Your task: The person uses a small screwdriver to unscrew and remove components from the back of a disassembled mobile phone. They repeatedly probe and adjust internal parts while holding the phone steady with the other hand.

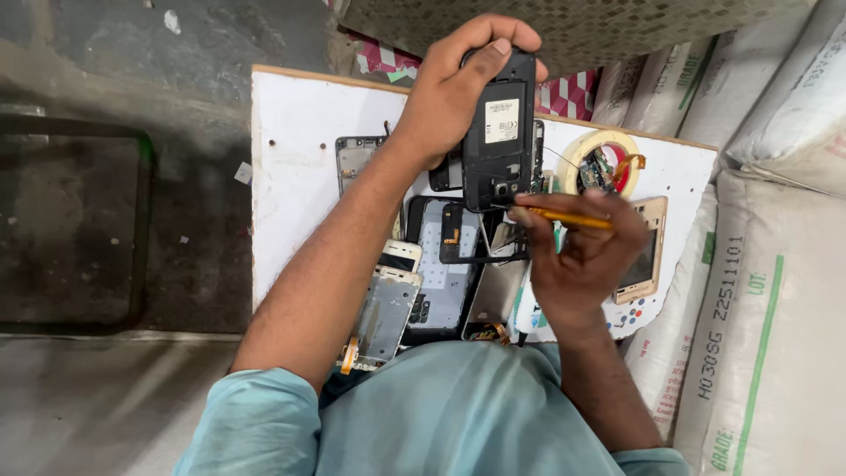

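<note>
A person in a pale blue-green shirt (458,414) bends over a white desk (295,167), both hands at work. The right hand (577,256) is closed around one thin orange-handled tool (568,218), whose tip points left to the lower edge of a black phone shell (500,132). The left hand (454,92), just above and to the left of the right, grips that shell upright, fingers curled over its top and its open back facing the camera.

Beneath the hands lies a heap of phone parts. At least four pieces can be counted: a grey frame with an orange ribbon cable (381,317) below the left forearm, a white phone front (401,256) just above it, a large dark panel (443,273) between the forearms, and a bare frame (352,163) left of the left wrist. More pieces lie under the hands, too overlapped to count. One gold-coloured phone (648,251) rests just right of the right hand. One roll of pale tape (599,154), with small circuit parts inside its ring, sits just beyond that hand.

Four white woven sacks (767,335) are stacked to the right of the desk. A grey concrete floor (106,211) spreads to the left, and a speckled slab (573,26) crosses beyond the left hand.
</note>
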`<state>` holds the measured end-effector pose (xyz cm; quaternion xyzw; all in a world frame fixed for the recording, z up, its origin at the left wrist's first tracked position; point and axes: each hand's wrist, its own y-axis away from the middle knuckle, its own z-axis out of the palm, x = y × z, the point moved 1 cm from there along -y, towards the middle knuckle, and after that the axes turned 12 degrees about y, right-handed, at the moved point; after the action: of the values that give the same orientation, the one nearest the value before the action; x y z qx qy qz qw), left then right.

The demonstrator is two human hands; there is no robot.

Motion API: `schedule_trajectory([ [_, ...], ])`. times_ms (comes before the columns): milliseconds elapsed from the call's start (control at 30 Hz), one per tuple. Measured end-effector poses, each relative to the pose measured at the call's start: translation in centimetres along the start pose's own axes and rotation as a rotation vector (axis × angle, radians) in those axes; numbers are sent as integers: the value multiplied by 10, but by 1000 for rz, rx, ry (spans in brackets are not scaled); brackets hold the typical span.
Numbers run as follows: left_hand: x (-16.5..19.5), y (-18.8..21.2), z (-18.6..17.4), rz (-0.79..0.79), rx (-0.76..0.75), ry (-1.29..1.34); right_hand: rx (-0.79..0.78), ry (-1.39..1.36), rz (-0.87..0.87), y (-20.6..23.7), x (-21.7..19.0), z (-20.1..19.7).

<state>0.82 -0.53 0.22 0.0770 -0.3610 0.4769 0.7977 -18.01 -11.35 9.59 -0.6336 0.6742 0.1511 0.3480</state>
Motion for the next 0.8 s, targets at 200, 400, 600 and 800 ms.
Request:
schedule_trajectory([
  [200,67,97,292,-41,8,31,-51,-99,42,128,-143,-255],
  [400,166,95,446,-29,19,-15,-205,-22,-116,113,-270,-398],
  [600,235,48,516,34,43,-65,-139,190,-260,67,-343,-466],
  [800,125,28,515,59,50,-51,-51,85,-94,94,-231,-463],
])
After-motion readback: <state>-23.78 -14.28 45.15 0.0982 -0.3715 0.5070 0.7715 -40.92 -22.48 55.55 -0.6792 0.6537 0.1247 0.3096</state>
